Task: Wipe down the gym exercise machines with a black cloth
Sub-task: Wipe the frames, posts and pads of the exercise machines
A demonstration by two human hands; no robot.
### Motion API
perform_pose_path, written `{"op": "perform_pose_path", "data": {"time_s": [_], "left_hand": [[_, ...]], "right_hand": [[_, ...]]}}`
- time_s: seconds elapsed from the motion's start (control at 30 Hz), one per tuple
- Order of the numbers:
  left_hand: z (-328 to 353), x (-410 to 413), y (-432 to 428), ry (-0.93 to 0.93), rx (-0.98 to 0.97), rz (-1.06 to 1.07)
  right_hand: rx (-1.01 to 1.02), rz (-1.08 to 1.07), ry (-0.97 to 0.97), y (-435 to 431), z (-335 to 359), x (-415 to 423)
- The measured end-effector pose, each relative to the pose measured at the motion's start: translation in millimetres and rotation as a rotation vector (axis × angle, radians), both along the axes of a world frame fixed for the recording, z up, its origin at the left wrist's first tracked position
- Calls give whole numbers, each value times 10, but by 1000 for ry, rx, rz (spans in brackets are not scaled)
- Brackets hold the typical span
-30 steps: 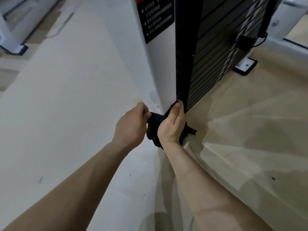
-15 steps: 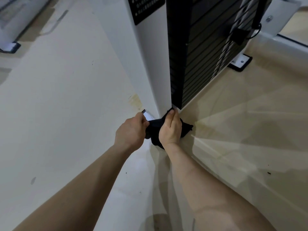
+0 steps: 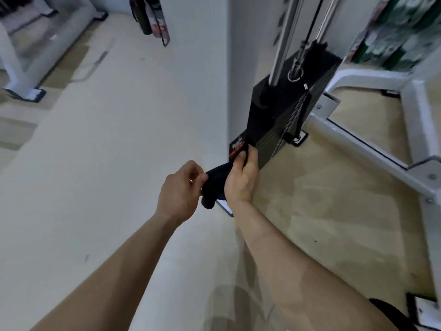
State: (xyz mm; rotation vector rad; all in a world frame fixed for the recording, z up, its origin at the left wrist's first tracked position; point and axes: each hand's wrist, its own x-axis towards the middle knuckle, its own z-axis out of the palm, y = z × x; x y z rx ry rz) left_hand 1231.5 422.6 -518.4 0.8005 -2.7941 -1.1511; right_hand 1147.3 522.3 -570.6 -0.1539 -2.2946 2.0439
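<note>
Fingers [image 3: 241, 160] hold black cloth [image 3: 214, 185] just below blurred, unreadable label [image 3: 237, 147].

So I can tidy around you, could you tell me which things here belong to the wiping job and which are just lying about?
Job: black cloth, gripped by left hand and right hand; weight stack machine at the right fingertips.
Lying about: white frame on the right; hanging straps at top; another machine's foot, far left.

1 wide-angle head-worn view looks forward and steeply down, near the weight stack [image 3: 274, 111], taking in the floor [image 3: 107, 151] around it.
</note>
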Motion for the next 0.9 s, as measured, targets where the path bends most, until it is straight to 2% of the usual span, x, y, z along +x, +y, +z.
{"op": "perform_pose_path", "data": {"time_s": [0.3, 0.5, 0.7, 0.9], "left_hand": [[2027, 322, 216, 46, 52, 7], [3467, 559, 354, 67, 110, -4], [4876, 605, 512, 160, 166, -112], [6117, 485, 632, 290, 231, -211]], "right_hand": [[278, -8, 14, 426, 1955, 365], [461, -31, 169, 776, 3562, 708], [473, 30, 186, 941, 5191, 734], [463, 43, 309, 1071, 6625, 639]]}}
